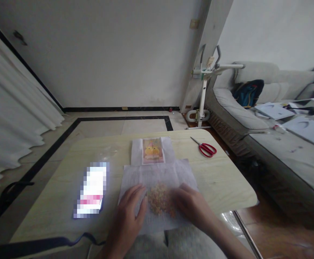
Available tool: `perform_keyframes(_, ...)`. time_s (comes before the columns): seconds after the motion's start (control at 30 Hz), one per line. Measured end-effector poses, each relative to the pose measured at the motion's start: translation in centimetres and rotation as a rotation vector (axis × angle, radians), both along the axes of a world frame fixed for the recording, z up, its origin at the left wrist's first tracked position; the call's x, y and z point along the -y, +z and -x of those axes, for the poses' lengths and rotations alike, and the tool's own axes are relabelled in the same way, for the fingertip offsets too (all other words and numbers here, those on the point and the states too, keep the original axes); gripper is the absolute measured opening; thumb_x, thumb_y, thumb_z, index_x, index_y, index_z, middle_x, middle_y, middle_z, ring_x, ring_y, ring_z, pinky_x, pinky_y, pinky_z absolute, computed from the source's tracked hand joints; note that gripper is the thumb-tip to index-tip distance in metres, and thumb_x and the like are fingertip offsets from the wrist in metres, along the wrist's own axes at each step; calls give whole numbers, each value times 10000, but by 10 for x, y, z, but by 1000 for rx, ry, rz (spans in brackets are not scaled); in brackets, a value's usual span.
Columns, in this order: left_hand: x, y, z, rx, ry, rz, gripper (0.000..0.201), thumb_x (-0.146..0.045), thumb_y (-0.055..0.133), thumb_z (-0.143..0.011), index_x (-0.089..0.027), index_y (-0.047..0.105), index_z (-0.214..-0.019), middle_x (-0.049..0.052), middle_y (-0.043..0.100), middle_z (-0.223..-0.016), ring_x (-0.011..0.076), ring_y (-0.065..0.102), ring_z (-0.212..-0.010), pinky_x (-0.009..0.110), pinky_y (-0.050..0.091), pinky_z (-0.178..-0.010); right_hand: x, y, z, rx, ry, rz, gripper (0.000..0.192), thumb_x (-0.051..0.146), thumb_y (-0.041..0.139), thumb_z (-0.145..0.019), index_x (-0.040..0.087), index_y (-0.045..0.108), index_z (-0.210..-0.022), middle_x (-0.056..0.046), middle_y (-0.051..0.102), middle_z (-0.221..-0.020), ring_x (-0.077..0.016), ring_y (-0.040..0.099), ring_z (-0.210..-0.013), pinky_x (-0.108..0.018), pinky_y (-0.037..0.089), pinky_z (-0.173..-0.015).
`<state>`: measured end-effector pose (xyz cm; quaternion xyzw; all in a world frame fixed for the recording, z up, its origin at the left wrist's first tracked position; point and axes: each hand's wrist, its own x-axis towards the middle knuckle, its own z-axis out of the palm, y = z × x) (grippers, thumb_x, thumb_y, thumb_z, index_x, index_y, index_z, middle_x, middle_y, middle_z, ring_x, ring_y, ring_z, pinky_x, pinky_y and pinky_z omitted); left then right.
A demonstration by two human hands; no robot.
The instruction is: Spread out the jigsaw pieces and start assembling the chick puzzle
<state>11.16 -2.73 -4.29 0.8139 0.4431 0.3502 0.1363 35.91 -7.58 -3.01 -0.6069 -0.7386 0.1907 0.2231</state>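
A heap of small orange, yellow and tan pieces [159, 199] lies on a white sheet of paper [135, 174]; their exact kind is too blurred to tell. My left hand [131, 207] rests at the heap's left side, thumb and fingers stretched out and apart, holding nothing that I can see. At the right edge of the pieces is my right hand [188, 201]. Its fingers are bent inward and smeared, so any piece in them is hidden. Just beyond the sheet lies another paper with a colour picture [153, 151] showing yellow round figures.
Red-handled scissors [207, 149] lie at the table's [221, 180] far right. A phone with a lit, pixelated screen [92, 190] is on the left, near a clear plastic piece [108, 153]. A dark strap [51, 241] crosses the near left corner. A sofa [278, 151] stands to the right.
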Motion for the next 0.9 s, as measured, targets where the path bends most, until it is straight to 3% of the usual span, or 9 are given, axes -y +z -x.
perform_keyframes(0.17, -28, 18, -18, 171, 24, 115, 269, -271, 491, -932, -204, 576, -1179, 76, 636, -1158, 202, 604, -1067, 381, 506, -941, -2, -7, -2, -34, -13, -17, 136, 139, 497, -871, 189, 580, -776, -14, 544, -768, -117, 518, -647, -228, 362, -575)
perform_keyframes(0.37, -69, 34, -36, 453, 34, 251, 286, -339, 498, -927, -167, 615, -1123, 87, 673, -1097, 182, 650, -952, 285, 544, -774, -4, -6, -2, -41, 1, 1, 112, 176, 511, -883, 200, 616, -854, -14, 569, -778, -109, 523, -637, -223, 365, -574)
perform_keyframes(0.43, -78, 39, -37, 455, 52, 257, 310, -364, 504, -923, -160, 618, -1126, 88, 682, -1066, 176, 660, -879, 284, 540, -742, -5, -7, -2, -28, -8, 2, 115, 171, 511, -878, 200, 622, -871, -12, 572, -776, -106, 520, -625, -222, 358, -567)
perform_keyframes(0.53, -86, 48, -34, 300, -6, 258, 294, -362, 481, -933, -177, 642, -1095, 61, 698, -954, 167, 653, -801, 289, 524, -719, -5, -8, 0, 18, -28, -20, 120, 162, 512, -866, 196, 617, -820, -8, 565, -748, -106, 516, -614, -223, 335, -553)
perform_keyframes(0.67, -67, 51, -26, -35, -210, 296, 288, -370, 518, -913, -208, 641, -1116, 31, 675, -840, 169, 633, -715, 308, 522, -683, -4, -11, 2, 31, -62, -48, 136, 182, 507, -883, 192, 609, -793, -8, 564, -725, -112, 520, -617, -225, 328, -555)
perform_keyframes(0.73, -44, 46, -22, -172, -295, 286, 338, -434, 596, -866, -244, 633, -1143, 47, 673, -973, 205, 650, -852, 341, 530, -748, -3, -13, 3, 29, -77, -64, 144, 192, 501, -890, 192, 614, -800, -9, 565, -717, -115, 518, -613, -227, 324, -553)
perform_keyframes(0.83, -9, 30, -21, -299, -306, 262, 702, -491, 749, -718, -313, 491, -1346, 51, 649, -1055, 239, 650, -878, 370, 543, -747, -3, -16, 3, 25, -86, -85, 145, 203, 504, -886, 194, 627, -810, -10, 557, -704, -121, 507, -603, -233, 317, -547)
perform_keyframes(0.9, 6, 18, -24, -336, -291, 266, 757, -479, 772, -698, -336, 456, -1371, 64, 614, -1163, 255, 640, -948, 378, 542, -781, -3, -17, 2, 13, -86, -94, 146, 213, 503, -890, 192, 631, -823, -13, 553, -705, -125, 506, -606, -235, 321, -551)
